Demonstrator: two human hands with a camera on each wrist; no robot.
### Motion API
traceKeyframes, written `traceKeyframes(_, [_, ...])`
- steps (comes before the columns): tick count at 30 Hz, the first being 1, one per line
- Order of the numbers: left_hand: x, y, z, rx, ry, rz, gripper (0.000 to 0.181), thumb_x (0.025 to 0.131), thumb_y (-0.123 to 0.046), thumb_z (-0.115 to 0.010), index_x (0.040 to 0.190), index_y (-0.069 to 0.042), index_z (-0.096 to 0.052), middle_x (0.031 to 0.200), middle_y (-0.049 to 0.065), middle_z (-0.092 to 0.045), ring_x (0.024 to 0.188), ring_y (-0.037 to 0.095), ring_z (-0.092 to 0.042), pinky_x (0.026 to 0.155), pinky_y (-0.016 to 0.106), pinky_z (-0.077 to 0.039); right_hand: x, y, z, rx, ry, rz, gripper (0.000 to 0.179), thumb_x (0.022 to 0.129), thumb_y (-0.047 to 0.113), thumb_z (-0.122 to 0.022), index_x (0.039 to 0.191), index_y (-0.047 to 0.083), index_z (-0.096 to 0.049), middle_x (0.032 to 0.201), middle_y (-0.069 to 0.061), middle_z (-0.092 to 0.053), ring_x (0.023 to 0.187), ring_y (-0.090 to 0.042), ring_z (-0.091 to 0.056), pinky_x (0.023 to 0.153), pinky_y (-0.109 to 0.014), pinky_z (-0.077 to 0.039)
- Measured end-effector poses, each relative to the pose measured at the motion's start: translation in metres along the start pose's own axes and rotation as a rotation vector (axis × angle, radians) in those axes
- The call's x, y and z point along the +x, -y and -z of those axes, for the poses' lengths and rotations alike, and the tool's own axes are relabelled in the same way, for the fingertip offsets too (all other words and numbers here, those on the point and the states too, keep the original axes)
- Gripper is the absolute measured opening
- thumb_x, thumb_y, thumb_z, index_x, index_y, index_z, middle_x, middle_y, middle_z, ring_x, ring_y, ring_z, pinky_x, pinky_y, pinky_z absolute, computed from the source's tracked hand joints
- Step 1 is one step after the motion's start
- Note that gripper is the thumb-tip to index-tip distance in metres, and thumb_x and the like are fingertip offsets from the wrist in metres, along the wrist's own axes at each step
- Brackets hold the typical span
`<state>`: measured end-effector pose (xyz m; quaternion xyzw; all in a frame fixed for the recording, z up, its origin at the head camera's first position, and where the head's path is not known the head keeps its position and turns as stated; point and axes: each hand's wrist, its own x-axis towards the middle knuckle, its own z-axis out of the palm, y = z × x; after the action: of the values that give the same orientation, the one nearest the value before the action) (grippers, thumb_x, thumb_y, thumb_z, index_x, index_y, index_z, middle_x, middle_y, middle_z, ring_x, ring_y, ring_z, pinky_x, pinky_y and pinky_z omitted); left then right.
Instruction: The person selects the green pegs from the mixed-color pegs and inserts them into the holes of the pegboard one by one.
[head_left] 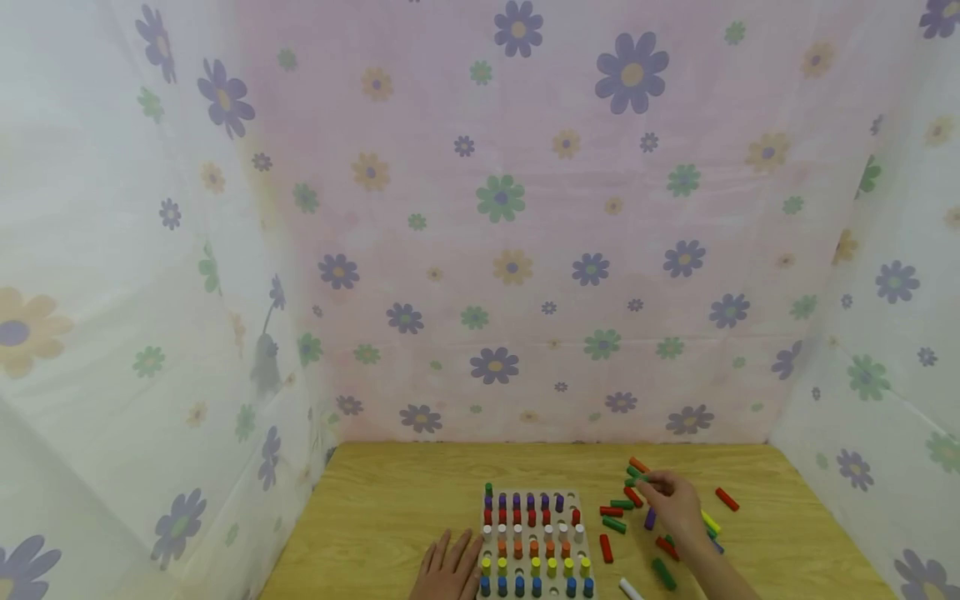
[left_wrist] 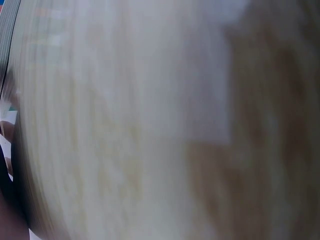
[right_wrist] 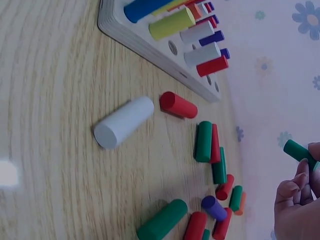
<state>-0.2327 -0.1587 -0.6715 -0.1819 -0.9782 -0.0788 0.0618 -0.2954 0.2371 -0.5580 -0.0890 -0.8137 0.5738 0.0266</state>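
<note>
A pale pegboard (head_left: 590, 560) stands at the front of the table with rows of purple, red, white, orange, yellow and blue pegs, and one green peg (head_left: 489, 489) at its far left corner. Some of its holes have no peg. My left hand (head_left: 447, 568) rests with spread fingers at the board's left edge; the left wrist view is mostly blurred tabletop. Over the loose pegs to the right, my right hand (head_left: 675, 502) pinches a green peg (right_wrist: 296, 150) between thumb and fingers, raised above the table in the right wrist view.
Loose pegs lie scattered right of the board, among them a white peg (right_wrist: 124, 122), a red peg (right_wrist: 178, 105), a purple peg (right_wrist: 214, 208) and several green ones. One red peg (head_left: 727, 499) lies farther right. Flower-patterned sheets (head_left: 517, 317) enclose the wooden table (head_left: 375, 500).
</note>
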Motion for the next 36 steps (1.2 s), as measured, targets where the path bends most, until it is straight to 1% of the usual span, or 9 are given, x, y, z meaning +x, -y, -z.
traceKeyframes(5, [-0.012, 0.005, 0.004, 0.143, -0.047, -0.195, 0.084, 0.083, -0.08, -0.021, 0.151, -0.03, -0.016, 0.155, 0.001, -0.021, 0.139, 0.034, -0.021, 0.109, 0.055, -0.017, -0.004, 0.004, -0.01, 0.016, 0.032, 0.003, 0.043, 0.09, 0.033, -0.064, 0.115, -0.001, -0.059, 0.105, -0.016, -0.062, 0.091, -0.031, -0.057, 0.065, -0.038, -0.053])
traceKeyframes(8, [-0.013, 0.005, 0.008, 0.171, -0.059, -0.226, 0.09, 0.079, -0.084, -0.021, 0.151, -0.029, -0.017, 0.156, 0.001, -0.018, 0.14, 0.034, -0.02, 0.11, 0.056, -0.013, -0.004, 0.006, -0.018, 0.051, 0.048, -0.002, 0.043, 0.088, 0.033, -0.066, 0.115, -0.001, -0.06, 0.105, -0.016, -0.062, 0.091, -0.031, -0.057, 0.063, -0.037, -0.053])
traceKeyframes(9, [-0.011, 0.005, 0.009, 0.171, -0.05, -0.214, 0.087, 0.082, -0.082, -0.019, 0.151, -0.029, -0.018, 0.156, 0.002, -0.019, 0.139, 0.036, -0.02, 0.11, 0.057, -0.014, -0.005, 0.007, -0.021, 0.059, 0.051, 0.0, 0.043, 0.088, 0.032, -0.066, 0.115, -0.001, -0.06, 0.104, -0.015, -0.063, 0.092, -0.031, -0.057, 0.064, -0.036, -0.053])
traceKeyframes(12, [-0.003, 0.001, 0.008, 0.069, -0.02, -0.08, 0.065, 0.094, -0.066, -0.015, 0.149, -0.033, -0.025, 0.152, 0.0, -0.029, 0.137, 0.037, -0.025, 0.109, 0.057, -0.021, -0.006, 0.011, -0.031, 0.068, 0.053, 0.013, 0.04, 0.088, 0.029, -0.067, 0.114, 0.0, -0.061, 0.103, -0.012, -0.063, 0.094, -0.03, -0.058, 0.07, -0.037, -0.054])
traceKeyframes(16, [0.005, -0.003, 0.007, -0.035, 0.019, 0.063, 0.055, 0.098, -0.058, -0.014, 0.146, -0.037, -0.032, 0.147, -0.001, -0.037, 0.136, 0.036, -0.028, 0.108, 0.057, -0.025, -0.01, 0.017, -0.044, 0.093, 0.067, 0.022, 0.036, 0.087, 0.027, -0.068, 0.11, 0.0, -0.063, 0.101, -0.012, -0.062, 0.092, -0.029, -0.059, 0.073, -0.04, -0.056])
traceKeyframes(24, [-0.002, -0.002, 0.009, 0.004, -0.01, 0.002, 0.054, 0.1, -0.053, -0.018, 0.148, -0.032, -0.03, 0.149, 0.0, -0.035, 0.137, 0.033, -0.029, 0.108, 0.056, -0.026, -0.014, 0.022, -0.068, 0.11, 0.083, 0.077, 0.028, 0.086, 0.023, -0.069, 0.104, 0.002, -0.066, 0.094, -0.008, -0.063, 0.082, -0.028, -0.058, 0.058, -0.035, -0.053])
traceKeyframes(28, [-0.007, -0.002, 0.009, 0.01, -0.033, -0.039, 0.055, 0.099, -0.056, -0.021, 0.148, -0.032, -0.03, 0.15, -0.001, -0.033, 0.137, 0.032, -0.029, 0.108, 0.054, -0.026, -0.013, 0.024, -0.078, 0.138, 0.097, 0.054, 0.027, 0.087, 0.021, -0.069, 0.104, 0.001, -0.066, 0.091, -0.008, -0.063, 0.077, -0.026, -0.057, 0.052, -0.03, -0.049])
traceKeyframes(31, [-0.005, -0.002, 0.007, 0.002, -0.031, -0.032, 0.054, 0.099, -0.056, -0.021, 0.148, -0.033, -0.029, 0.15, -0.001, -0.033, 0.137, 0.033, -0.029, 0.108, 0.055, -0.025, -0.011, 0.025, -0.088, 0.146, 0.118, 0.057, 0.025, 0.087, 0.021, -0.068, 0.103, 0.002, -0.065, 0.093, -0.009, -0.063, 0.08, -0.026, -0.057, 0.057, -0.032, -0.051])
traceKeyframes(36, [0.002, 0.0, 0.002, -0.061, 0.013, 0.029, 0.051, 0.1, -0.053, -0.017, 0.146, -0.036, -0.031, 0.147, 0.0, -0.038, 0.134, 0.038, -0.03, 0.104, 0.06, -0.029, -0.015, 0.027, -0.106, 0.164, 0.164, 0.074, 0.03, 0.087, 0.024, -0.068, 0.105, 0.0, -0.063, 0.095, -0.013, -0.062, 0.083, -0.029, -0.057, 0.061, -0.039, -0.054])
